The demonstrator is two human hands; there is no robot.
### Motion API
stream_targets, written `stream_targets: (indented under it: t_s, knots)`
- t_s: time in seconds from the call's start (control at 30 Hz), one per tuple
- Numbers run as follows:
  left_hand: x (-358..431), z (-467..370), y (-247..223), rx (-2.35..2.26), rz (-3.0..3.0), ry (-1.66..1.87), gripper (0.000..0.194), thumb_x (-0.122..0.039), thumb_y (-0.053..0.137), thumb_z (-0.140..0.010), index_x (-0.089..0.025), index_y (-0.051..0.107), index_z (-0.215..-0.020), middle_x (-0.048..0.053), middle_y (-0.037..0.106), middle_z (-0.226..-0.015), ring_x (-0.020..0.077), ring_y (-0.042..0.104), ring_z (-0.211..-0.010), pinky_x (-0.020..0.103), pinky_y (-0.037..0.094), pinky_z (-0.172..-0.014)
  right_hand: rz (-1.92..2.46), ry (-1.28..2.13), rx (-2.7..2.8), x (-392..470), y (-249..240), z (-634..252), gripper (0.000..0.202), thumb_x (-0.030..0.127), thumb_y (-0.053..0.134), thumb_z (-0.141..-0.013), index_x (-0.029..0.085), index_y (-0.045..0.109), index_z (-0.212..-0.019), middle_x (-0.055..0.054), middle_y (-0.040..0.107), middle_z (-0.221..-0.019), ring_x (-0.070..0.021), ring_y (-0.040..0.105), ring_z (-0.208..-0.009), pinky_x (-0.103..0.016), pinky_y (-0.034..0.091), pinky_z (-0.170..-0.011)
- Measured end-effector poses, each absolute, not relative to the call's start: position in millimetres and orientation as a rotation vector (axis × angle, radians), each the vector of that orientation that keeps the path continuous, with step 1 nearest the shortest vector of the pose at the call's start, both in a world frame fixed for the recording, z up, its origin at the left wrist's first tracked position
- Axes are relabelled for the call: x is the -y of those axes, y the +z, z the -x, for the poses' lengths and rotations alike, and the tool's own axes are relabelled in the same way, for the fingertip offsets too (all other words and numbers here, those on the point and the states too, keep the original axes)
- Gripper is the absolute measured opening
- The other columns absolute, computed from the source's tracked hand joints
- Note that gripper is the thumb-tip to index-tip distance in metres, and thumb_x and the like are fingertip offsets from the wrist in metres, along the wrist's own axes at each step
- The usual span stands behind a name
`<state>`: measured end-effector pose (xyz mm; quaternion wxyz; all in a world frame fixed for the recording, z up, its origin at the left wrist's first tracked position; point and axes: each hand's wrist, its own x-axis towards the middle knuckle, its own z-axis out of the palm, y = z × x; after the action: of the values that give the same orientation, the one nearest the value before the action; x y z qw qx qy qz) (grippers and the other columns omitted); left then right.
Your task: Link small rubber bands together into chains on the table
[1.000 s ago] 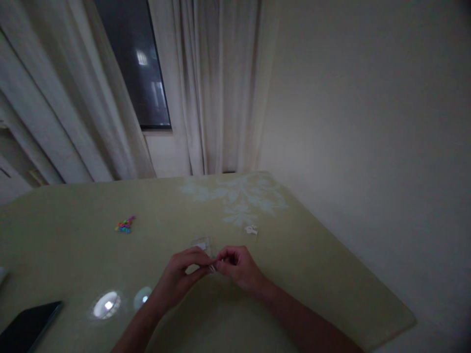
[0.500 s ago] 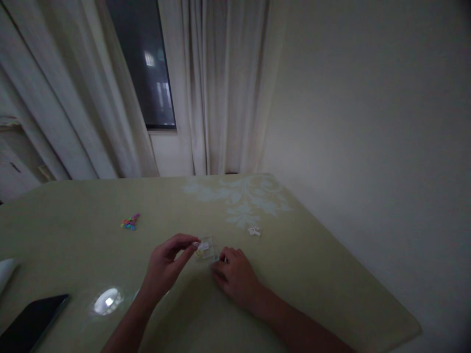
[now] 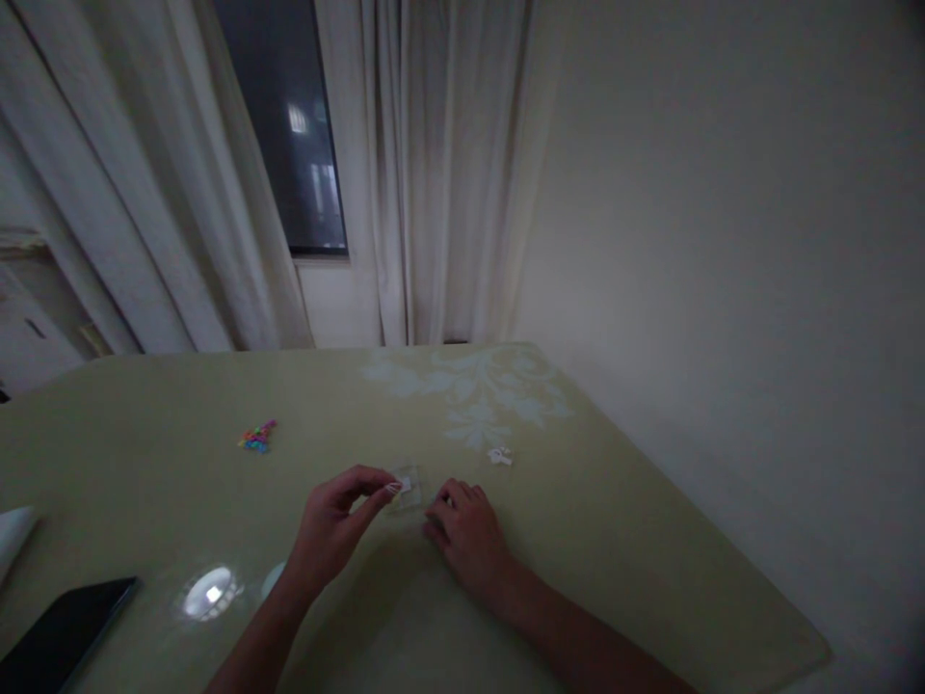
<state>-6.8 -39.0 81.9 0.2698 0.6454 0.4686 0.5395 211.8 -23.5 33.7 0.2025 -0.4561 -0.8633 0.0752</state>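
My left hand (image 3: 333,525) pinches a small white piece (image 3: 394,489) between thumb and fingertips. That piece is over the left side of a small clear plastic box (image 3: 413,493) with dividers; its exact kind is too small to make out. Just right of the box, my right hand (image 3: 469,540) rests low on the table with its fingers curled together. Something tiny and pale shows between those fingers, but I cannot tell what it is. A little heap of white pieces (image 3: 499,456) lies beyond my right hand.
A pile of small colourful pieces (image 3: 257,438) lies at the left on the greenish table (image 3: 180,405). A dark flat device (image 3: 65,627) and a white object (image 3: 13,535) are at the near left edge. Wall (image 3: 723,289) and curtains (image 3: 448,173) border the table.
My left hand has shifted slightly right with the white piece, further over the box. My right hand has drawn a little to the right, away from the box edge.
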Motion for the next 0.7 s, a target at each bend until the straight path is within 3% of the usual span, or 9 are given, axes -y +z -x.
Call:
stream_targets:
  t_s: [0.23, 0.43, 0.7]
  knots:
    - [37, 6, 76, -1.249, -1.736, 1.405, 0.01, -0.029, 0.074, -0.085, -0.023, 0.082, -0.088, 0.003, 0.083, -0.084, 0.0175, 0.077, -0.076, 0.023, 0.06, -0.072, 1.392, 0.153, 2.458, 21, 42, -218, 0.008, 0.023, 0.066, -0.098, 0.018, 0.072, -0.094, -0.008, 0.068, -0.102, -0.0232, 0.06, -0.098, -0.037, 0.041, -0.09]
    - [36, 5, 74, -1.22, -1.733, 1.419, 0.013, -0.028, 0.073, -0.085, -0.023, 0.082, -0.093, 0.004, 0.083, -0.086, 0.0172, 0.077, -0.074, 0.023, 0.061, -0.069, 1.424, 0.142, 2.425, 22, 45, -220, 0.008, 0.021, 0.067, -0.092, 0.017, 0.069, -0.099, -0.008, 0.068, -0.104, -0.0243, 0.06, -0.1, -0.037, 0.04, -0.09]
    - [37, 3, 76, -1.226, -1.795, 1.382, 0.008, -0.03, 0.076, -0.084, -0.023, 0.081, -0.085, 0.003, 0.081, -0.081, 0.017, 0.076, -0.074, 0.023, 0.06, -0.071, 1.43, 0.039, 2.492, 15, 30, -217, 0.01, 0.017, 0.06, -0.095, 0.015, 0.07, -0.094, -0.01, 0.067, -0.098, -0.0246, 0.06, -0.096, -0.038, 0.041, -0.089]
